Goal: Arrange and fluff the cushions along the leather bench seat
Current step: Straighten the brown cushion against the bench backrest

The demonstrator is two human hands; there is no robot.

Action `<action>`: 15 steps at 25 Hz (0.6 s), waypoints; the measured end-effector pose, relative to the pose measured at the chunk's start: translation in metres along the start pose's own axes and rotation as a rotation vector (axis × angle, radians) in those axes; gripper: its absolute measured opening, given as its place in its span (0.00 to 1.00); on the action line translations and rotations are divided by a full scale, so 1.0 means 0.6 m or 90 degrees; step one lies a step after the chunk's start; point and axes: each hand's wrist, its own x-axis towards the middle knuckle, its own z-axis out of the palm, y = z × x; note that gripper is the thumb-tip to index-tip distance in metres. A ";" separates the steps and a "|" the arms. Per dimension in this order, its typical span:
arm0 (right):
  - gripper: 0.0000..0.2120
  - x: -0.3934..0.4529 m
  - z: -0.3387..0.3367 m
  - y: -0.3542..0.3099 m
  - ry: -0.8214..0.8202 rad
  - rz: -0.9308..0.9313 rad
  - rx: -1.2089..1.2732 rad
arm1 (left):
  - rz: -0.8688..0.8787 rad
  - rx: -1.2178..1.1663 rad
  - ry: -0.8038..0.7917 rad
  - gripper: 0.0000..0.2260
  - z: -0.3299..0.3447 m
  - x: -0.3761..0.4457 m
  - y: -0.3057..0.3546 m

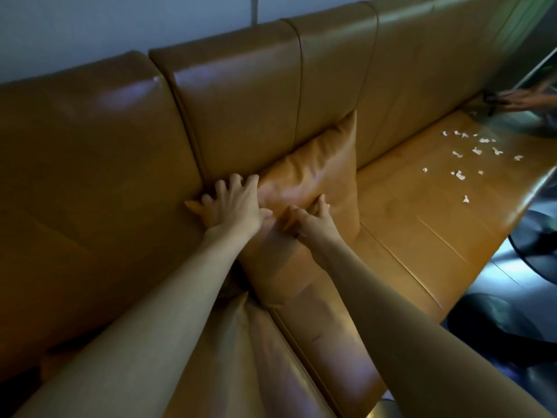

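A tan leather cushion (319,173) leans against the backrest (241,101) of the leather bench seat (422,212), near the middle of the view. My left hand (235,203) lies on the cushion's left corner with fingers spread, pressing it toward the backrest. My right hand (313,218) presses into the cushion's lower front, fingers curled into the leather. A second tan cushion (238,342) lies lower in the view, partly hidden under my forearms.
Several small white paper scraps (476,155) are scattered on the seat at the right. Another person's hand (524,99) reaches in at the far right edge. A dark round fan base (542,236) and floor lie right of the seat's front edge.
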 end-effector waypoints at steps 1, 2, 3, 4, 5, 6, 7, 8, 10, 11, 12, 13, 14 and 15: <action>0.51 0.002 0.003 0.000 -0.001 0.008 -0.006 | 0.005 0.008 0.008 0.33 0.005 -0.002 -0.001; 0.53 0.002 0.003 0.001 0.000 0.013 -0.006 | 0.010 0.012 0.020 0.34 0.010 -0.004 -0.002; 0.53 -0.004 0.000 0.000 -0.003 0.011 -0.001 | 0.013 0.012 0.027 0.34 0.013 -0.006 -0.003; 0.52 -0.012 -0.005 -0.002 -0.005 0.009 0.011 | 0.015 0.005 0.025 0.35 0.014 -0.005 -0.007; 0.48 -0.023 -0.009 -0.001 0.002 0.003 0.017 | 0.018 -0.011 0.020 0.35 0.015 -0.008 -0.009; 0.42 -0.035 -0.011 0.006 0.030 -0.007 0.011 | 0.019 -0.033 0.026 0.34 0.017 -0.017 -0.010; 0.35 -0.051 -0.011 0.016 0.079 -0.010 -0.013 | 0.012 -0.067 0.053 0.32 0.021 -0.031 -0.010; 0.27 -0.065 -0.007 0.035 0.145 0.002 -0.054 | -0.006 -0.114 0.102 0.29 0.023 -0.048 -0.009; 0.15 -0.099 0.011 0.086 0.234 0.095 -0.120 | -0.080 -0.220 0.235 0.22 0.028 -0.091 -0.008; 0.14 -0.118 0.023 0.112 0.226 0.154 -0.140 | -0.117 -0.271 0.271 0.18 0.033 -0.108 -0.015; 0.14 -0.133 0.035 0.137 0.188 0.201 -0.157 | -0.144 -0.317 0.253 0.14 0.034 -0.121 -0.027; 0.14 -0.149 0.048 0.160 0.133 0.236 -0.165 | -0.161 -0.340 0.177 0.11 0.040 -0.136 -0.048; 0.14 -0.163 0.060 0.181 0.083 0.253 -0.169 | -0.166 -0.317 0.056 0.10 0.051 -0.151 -0.073; 0.13 -0.178 0.073 0.199 0.037 0.261 -0.183 | -0.157 -0.271 -0.073 0.10 0.065 -0.171 -0.099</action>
